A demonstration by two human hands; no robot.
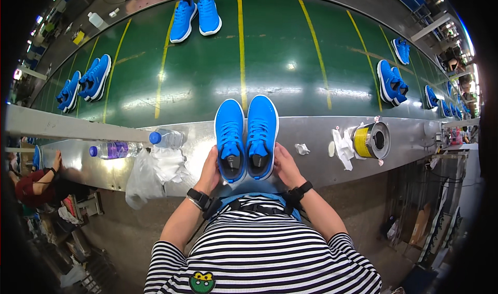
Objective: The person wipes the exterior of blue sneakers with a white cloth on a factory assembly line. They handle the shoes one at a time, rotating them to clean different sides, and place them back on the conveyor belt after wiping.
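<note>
Striped black-and-white shirt (262,252) fills the near edge, with both forearms coming up from it, each with a dark wristband.

Biggest thing out there is the long green conveyor belt with yellow lines (290,50), curving left to right across the far side. Several pairs of bright blue knit sneakers ride on it: one pair far up the middle (195,15), two pairs off to the left (85,81), more strung out to the right (391,81). Each pair sits side by side, so they look spaced out as sets.

Nearer is the shiny steel table (311,149) along the belt's near edge. On it, dead centre, is the pair of blue sneakers with white soles (246,138), toes pointing far onto the belt edge, heels toward the person. Left hand (208,172) cups the outer side of the left shoe, right hand (286,167) the outer side of the right one. The fingers of both look curled and pressed against the heels, squeezing the pair together so they stay lined up.

Left on the table: a crumpled clear plastic bag (148,175), then two clear water bottles with blue caps (135,144) lying on their sides. Right: a roll of yellow tape on a metal spool (372,140), white rags (343,148) just beside it, and a small white wad (302,149) near the right hand.
</note>
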